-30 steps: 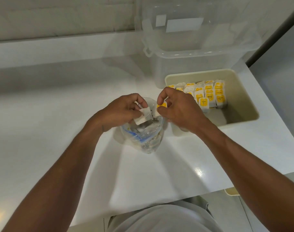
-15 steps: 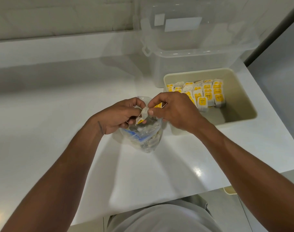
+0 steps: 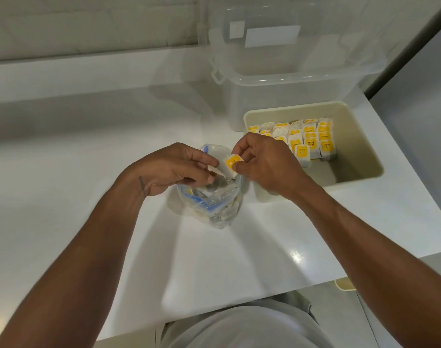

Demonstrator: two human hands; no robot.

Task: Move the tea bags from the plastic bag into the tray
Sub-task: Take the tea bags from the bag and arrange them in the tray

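A clear plastic bag (image 3: 214, 204) with tea bags inside stands on the white counter at the centre. Just above its mouth, my left hand (image 3: 174, 169) and my right hand (image 3: 267, 164) both pinch one white tea bag with a yellow tag (image 3: 230, 165). My left fingers hold its lower left edge. My right thumb and fingers hold its right side. The beige tray (image 3: 357, 136) sits to the right of the bag. Several yellow-tagged tea bags (image 3: 312, 139) stand in rows in its far left part.
A large clear plastic storage box (image 3: 289, 79) stands behind the tray against the wall. The counter's front edge runs close to my body, and its right edge lies just beyond the tray. A grey wall panel rises at the far right.
The tea bag between my hands has been turned and lifted a little, so its yellow tag now faces up. Both hands stay above the bag's mouth.
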